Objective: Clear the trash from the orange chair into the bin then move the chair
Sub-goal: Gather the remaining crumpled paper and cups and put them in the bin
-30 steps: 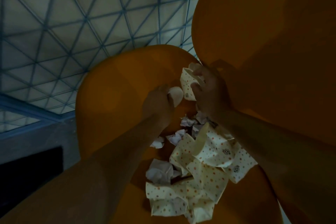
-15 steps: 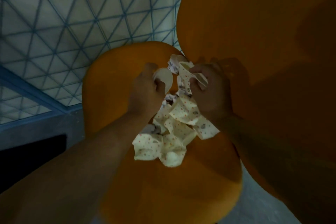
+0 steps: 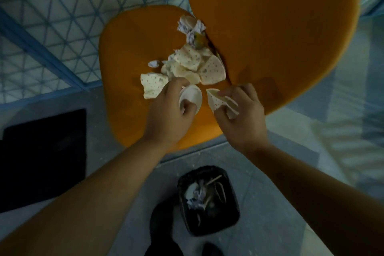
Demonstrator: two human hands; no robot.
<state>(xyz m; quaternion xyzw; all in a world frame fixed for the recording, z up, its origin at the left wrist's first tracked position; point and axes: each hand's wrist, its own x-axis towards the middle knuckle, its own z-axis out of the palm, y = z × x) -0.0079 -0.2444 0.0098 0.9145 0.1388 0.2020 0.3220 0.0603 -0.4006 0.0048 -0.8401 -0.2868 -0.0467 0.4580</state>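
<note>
Two hands are already loaded over the front of the orange chair (image 3: 128, 52): the left hand (image 3: 172, 110) curls round a plain white paper cup (image 3: 192, 95), and the right hand (image 3: 239, 114) pinches a crushed dotted cup (image 3: 216, 100) between thumb and fingers. Most of the trash still lies on the seat, a heap of dotted paper scraps (image 3: 191, 66) with crumpled paper wads (image 3: 190, 27) and something yellowish pressed against the foot of the backrest. All of it looks light, soft and easily crushed, so a loose gathering grasp from the sides should lift several pieces at once; the small wads may slip out and want a pinch. Directly below, on the floor, the black bin (image 3: 209, 201) stands open, part filled with paper. The chair itself seems rigid, best taken by the backrest edge.
</note>
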